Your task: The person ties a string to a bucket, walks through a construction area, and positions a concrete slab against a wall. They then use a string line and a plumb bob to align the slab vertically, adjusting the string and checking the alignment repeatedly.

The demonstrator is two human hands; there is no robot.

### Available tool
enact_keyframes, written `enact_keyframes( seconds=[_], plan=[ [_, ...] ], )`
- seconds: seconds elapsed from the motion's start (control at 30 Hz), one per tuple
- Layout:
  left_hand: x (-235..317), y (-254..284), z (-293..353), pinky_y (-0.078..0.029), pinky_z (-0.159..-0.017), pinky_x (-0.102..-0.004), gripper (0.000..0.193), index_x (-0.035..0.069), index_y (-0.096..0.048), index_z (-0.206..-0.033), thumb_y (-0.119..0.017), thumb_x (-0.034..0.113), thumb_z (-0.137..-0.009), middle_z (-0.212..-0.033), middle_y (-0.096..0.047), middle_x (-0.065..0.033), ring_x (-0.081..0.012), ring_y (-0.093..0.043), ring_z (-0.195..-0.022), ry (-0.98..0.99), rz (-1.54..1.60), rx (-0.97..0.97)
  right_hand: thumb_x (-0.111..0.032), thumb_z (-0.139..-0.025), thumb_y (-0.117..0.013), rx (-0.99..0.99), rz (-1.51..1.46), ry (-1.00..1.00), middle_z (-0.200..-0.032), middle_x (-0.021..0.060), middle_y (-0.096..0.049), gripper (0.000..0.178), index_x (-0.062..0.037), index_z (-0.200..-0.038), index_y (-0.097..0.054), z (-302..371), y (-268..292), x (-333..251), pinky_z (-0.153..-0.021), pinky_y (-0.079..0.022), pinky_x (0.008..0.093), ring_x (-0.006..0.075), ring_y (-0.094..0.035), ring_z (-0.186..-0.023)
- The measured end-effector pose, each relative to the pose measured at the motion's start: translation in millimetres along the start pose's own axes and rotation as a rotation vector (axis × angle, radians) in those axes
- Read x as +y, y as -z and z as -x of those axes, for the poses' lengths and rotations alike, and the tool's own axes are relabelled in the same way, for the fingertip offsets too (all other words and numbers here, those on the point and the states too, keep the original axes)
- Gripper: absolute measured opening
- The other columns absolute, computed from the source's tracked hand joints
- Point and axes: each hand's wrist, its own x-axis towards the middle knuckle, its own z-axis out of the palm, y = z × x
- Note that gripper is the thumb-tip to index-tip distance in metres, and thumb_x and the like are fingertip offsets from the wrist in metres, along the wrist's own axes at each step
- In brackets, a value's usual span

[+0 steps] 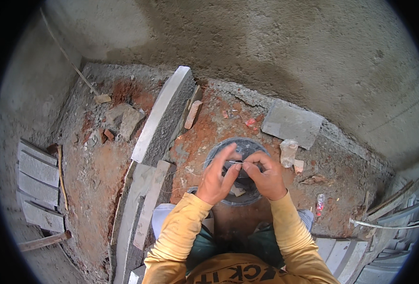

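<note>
Both hands meet in front of me over a round dark basin. My right hand is closed, its thumb and forefinger pinching a thin pale string. Just to its left, my left hand has its fingers stretched upward and somewhat blurred, the thumb apart from them and close to the string. Fine loops of the string trail off left of that hand. Inside the basin are dark shapes, largely hidden by the hands, and a small pale piece.
A long concrete kerb stands to the left, with a broken brick beside it. At the far right lie a flat grey slab and a pale block. A plastic bottle rests on the reddish soil; grey blocks lie far left.
</note>
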Motion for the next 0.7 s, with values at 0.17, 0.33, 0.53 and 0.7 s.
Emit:
enact_keyframes(
  seconds=[0.17,0.33,0.53,0.7],
  plan=[
    [-13,-2,3,-0.05,-0.077,-0.0329,0.025,-0.003,-0.056,-0.113,-0.051,0.016,-0.098,-0.093,-0.064,-0.0126,-0.0202,-0.062,-0.082,0.395,0.499,0.021,-0.006,-0.084,-0.065,0.083,-0.092,-0.004,-0.081,0.0047,-0.06,0.008,0.0001,-0.088,-0.063,1,-10,0,-0.068,-0.046,0.0245,0.0101,-0.057,-0.075],
    [-19,4,5,-0.045,-0.059,-0.0234,0.021,-0.001,-0.057,-0.102,-0.054,0.019,-0.097,-0.088,-0.065,-0.0082,-0.0094,-0.056,-0.063,0.465,0.589,0.026,-0.005,-0.084,-0.065,0.103,-0.124,0.024,-0.082,0.0042,-0.059,0.007,-0.0004,-0.087,-0.062,2,-13,5,-0.067,-0.046,0.024,0.0088,-0.055,-0.073],
    [-14,5,7,-0.039,-0.05,-0.0202,0.015,0.003,-0.06,-0.1,-0.057,0.017,-0.096,-0.083,-0.064,-0.0024,-0.0044,-0.05,-0.059,0.523,0.492,0.01,-0.004,-0.082,-0.066,0.142,-0.166,0.022,-0.083,0.0046,-0.06,0.008,0.0006,-0.087,-0.061,2,-12,10,-0.066,-0.046,0.0236,0.0101,-0.057,-0.074],
    [-12,7,6,-0.041,-0.055,-0.0201,0.014,0.003,-0.062,-0.097,-0.056,0.015,-0.096,-0.084,-0.064,-0.0014,-0.0041,-0.051,-0.062,0.475,0.427,-0.007,-0.005,-0.08,-0.067,0.115,-0.128,0.023,-0.082,0.0052,-0.06,0.008,0.0003,-0.086,-0.062,0,-9,7,-0.066,-0.046,0.0243,0.0105,-0.058,-0.074]
  ],
)
